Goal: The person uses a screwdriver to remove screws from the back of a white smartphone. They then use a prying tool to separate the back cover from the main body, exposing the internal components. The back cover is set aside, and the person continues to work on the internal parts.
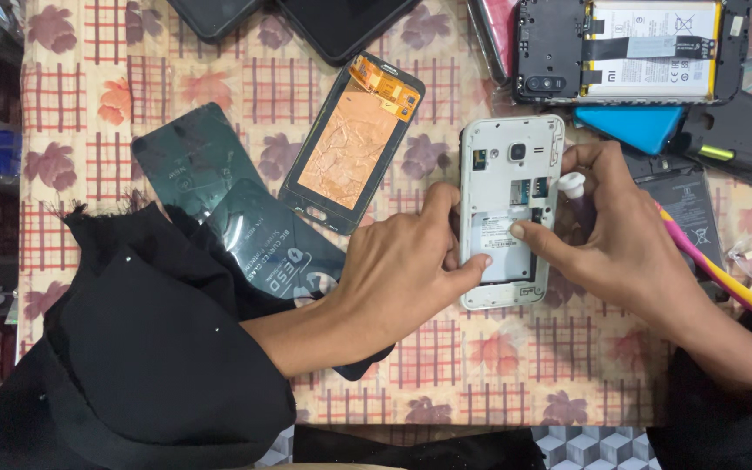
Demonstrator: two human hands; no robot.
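A white phone body (508,148) lies face down on the flowered tablecloth (176,78), its back cover off and battery bay bare. My left hand (402,270) grips its left edge, thumb pressing into the battery bay. My right hand (628,244) holds the right edge, thumb resting inside the bay. That hand also clasps a small white-capped tube (573,184) and a pink and yellow toothbrush (714,271), which sticks out to the right.
A detached screen panel (352,144) with a copper back lies left of the phone. Two dark anti-static bags (245,226) sit further left. An opened phone with its battery exposed (633,48), a blue case (633,126) and a loose battery (685,204) are at the back right.
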